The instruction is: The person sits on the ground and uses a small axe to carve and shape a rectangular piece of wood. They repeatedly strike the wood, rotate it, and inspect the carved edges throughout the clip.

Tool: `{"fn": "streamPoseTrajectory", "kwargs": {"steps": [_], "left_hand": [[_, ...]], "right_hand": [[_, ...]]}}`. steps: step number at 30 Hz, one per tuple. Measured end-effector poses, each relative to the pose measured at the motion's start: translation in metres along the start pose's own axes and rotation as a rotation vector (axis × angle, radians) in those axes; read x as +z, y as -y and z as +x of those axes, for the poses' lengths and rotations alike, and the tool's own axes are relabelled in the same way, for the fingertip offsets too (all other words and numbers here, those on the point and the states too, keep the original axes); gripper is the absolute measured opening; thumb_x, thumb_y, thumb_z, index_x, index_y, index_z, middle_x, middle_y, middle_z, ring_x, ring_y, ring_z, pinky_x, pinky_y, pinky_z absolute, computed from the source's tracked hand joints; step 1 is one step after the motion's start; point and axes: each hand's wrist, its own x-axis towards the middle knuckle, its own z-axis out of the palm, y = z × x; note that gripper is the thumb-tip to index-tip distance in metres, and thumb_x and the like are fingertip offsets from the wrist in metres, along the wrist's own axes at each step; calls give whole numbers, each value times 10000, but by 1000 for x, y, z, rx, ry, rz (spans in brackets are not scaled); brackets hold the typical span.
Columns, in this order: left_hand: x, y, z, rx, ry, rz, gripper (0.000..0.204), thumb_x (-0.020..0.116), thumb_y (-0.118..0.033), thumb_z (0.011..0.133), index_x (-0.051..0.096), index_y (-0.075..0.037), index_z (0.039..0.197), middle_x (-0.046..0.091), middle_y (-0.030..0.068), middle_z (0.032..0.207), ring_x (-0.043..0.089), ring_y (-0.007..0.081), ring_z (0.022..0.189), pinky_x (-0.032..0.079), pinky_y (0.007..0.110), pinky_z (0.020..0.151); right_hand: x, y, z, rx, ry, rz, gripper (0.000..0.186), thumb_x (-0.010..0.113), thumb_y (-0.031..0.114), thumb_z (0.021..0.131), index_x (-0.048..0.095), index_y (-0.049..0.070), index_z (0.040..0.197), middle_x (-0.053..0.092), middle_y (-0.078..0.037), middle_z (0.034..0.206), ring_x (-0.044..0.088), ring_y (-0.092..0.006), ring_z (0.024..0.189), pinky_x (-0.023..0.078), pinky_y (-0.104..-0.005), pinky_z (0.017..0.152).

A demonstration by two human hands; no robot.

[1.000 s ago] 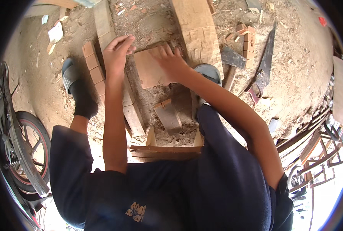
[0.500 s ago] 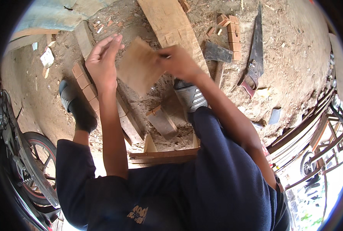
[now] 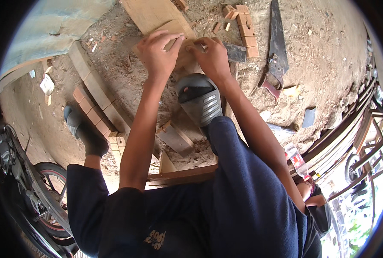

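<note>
We see a thin wooden board (image 3: 182,55) in front of the person, beyond the sandal (image 3: 200,101) of the right foot, and in this view it overlaps the long plank (image 3: 150,13); whether it rests on this plank or is held above it, we cannot tell. We judge the board rather light for its size and quite stiff, dry and not slippery, but its edges may be rough and a thin corner could chip. We would take hold of it by two opposite edges, with thumbs above and fingers below. The left hand (image 3: 160,50) is over the board's left part, its fingers bent and its thumb and index fingertips only narrowly apart; we cannot tell if something small is pinched there. The right hand (image 3: 214,60) is at the board's right side, with curled fingers and the thumb pointing inward to the wood; it seems to touch the board, yet we cannot tell if it grips it. To the right of this hand lie a dark metal blade (image 3: 235,52), a row of small wooden blocks (image 3: 247,30) and a handsaw (image 3: 278,56) on the earth.
</note>
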Motion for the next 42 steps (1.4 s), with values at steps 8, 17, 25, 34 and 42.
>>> {"fn": "streamPoseTrajectory", "kwargs": {"steps": [8,17,25,34,42], "left_hand": [[6,-14,-4,-20,29,264,125,801,-247,800,817,-159,888,736,-11,887,626,161,1019,456,348,910],[12,3,-6,8,41,244,116,776,-285,819,810,-178,849,762,-88,874,602,103,1051,355,314,988],[13,11,-6,-25,117,179,134,761,-320,840,814,-202,877,761,-113,940,560,109,1117,307,328,1021],[11,-1,-5,154,62,407,68,787,-276,808,816,-225,844,759,-133,914,617,102,1020,427,293,933],[12,4,-6,174,18,397,55,789,-291,793,807,-241,808,753,-149,909,624,95,1001,425,303,915]], "right_hand": [[-33,-19,-9,218,103,225,287,662,205,902,709,4,1102,727,-139,932,687,-211,866,534,-324,785],[-70,-83,-53,522,-15,310,243,580,152,933,719,14,1076,741,-155,975,707,-241,927,529,-347,859],[-70,-78,-76,517,-21,99,338,675,238,879,656,0,1117,728,-202,1018,705,-330,983,532,-393,873],[-71,-54,-66,551,118,-84,516,747,322,796,602,-80,1085,681,-301,998,681,-418,963,541,-459,847],[-61,-38,-49,562,267,-370,714,719,251,822,347,-87,1329,582,-351,1136,642,-508,999,535,-537,885]]}}
